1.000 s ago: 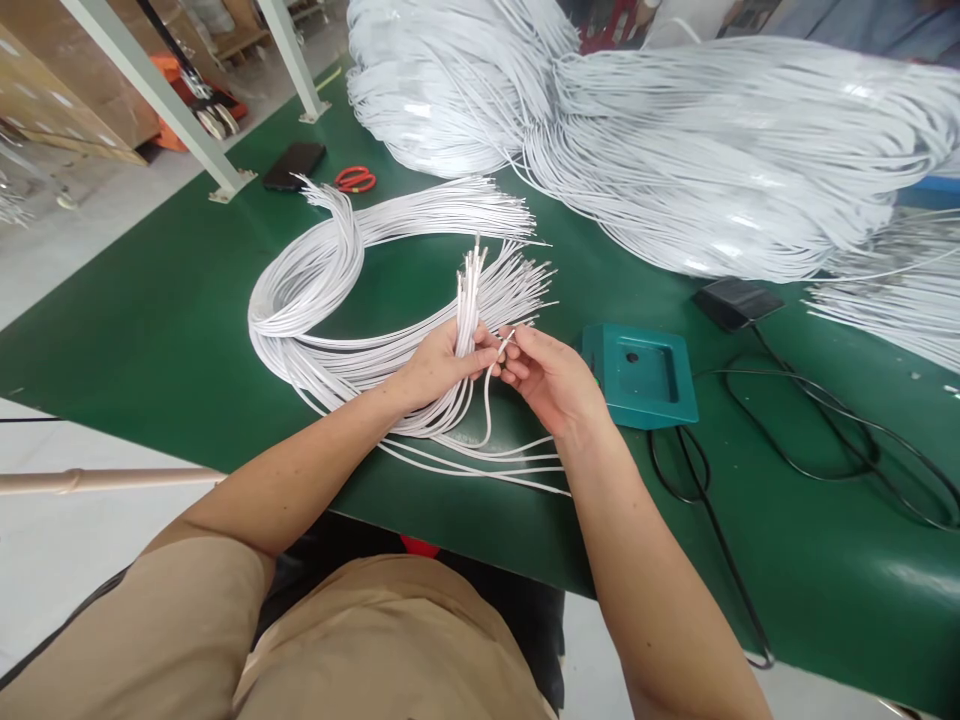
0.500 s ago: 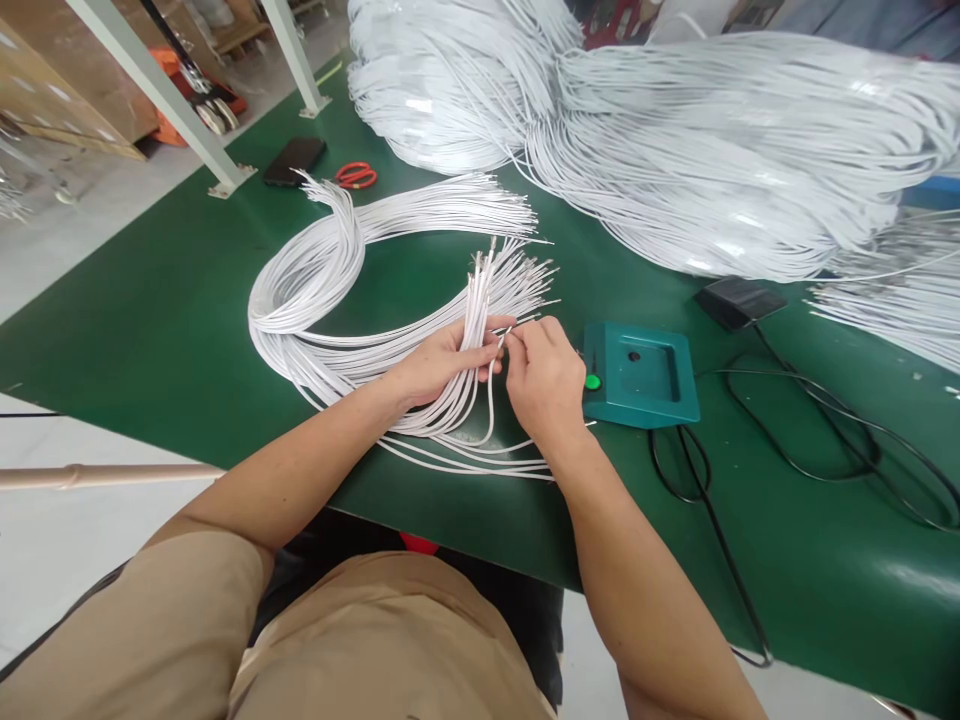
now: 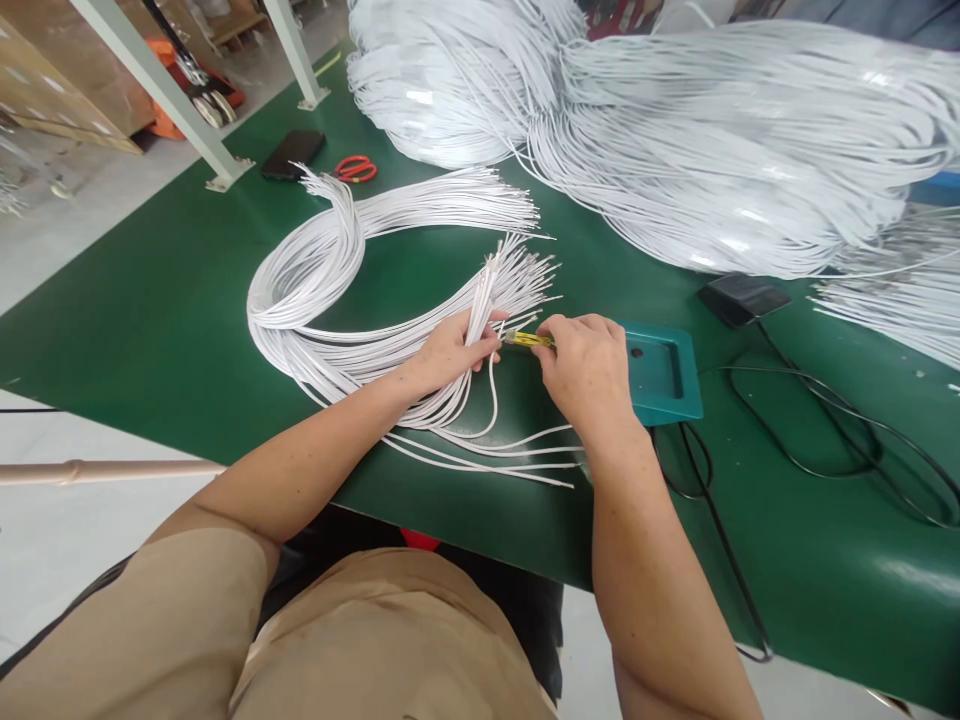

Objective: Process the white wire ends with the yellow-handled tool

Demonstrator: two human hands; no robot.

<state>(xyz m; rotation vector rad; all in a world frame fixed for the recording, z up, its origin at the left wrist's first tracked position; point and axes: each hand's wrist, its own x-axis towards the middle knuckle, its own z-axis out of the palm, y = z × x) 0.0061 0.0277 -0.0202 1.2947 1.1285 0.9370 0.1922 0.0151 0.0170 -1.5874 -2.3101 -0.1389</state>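
My left hand (image 3: 450,355) is closed round a bundle of white wires (image 3: 352,290) whose stripped ends fan up and to the right. That bundle loops across the green table (image 3: 150,320) to my left. My right hand (image 3: 589,370) is closed in a pinch on a thin wire end with a yellow-green piece (image 3: 529,340) on it, close to my left thumb. A few loose white wires (image 3: 487,455) lie under my wrists. My right hand partly hides a teal device (image 3: 664,375).
Large heaps of white wire (image 3: 712,140) fill the far side of the table. A black pedal (image 3: 742,298) with black cables (image 3: 825,430) lies to the right. Red scissors (image 3: 354,168) and a dark phone (image 3: 292,155) sit at the far left by a metal post.
My right hand has shifted right, over the teal device, and a yellow-green piece now shows between my hands. The left hand has tilted its wire ends slightly right.
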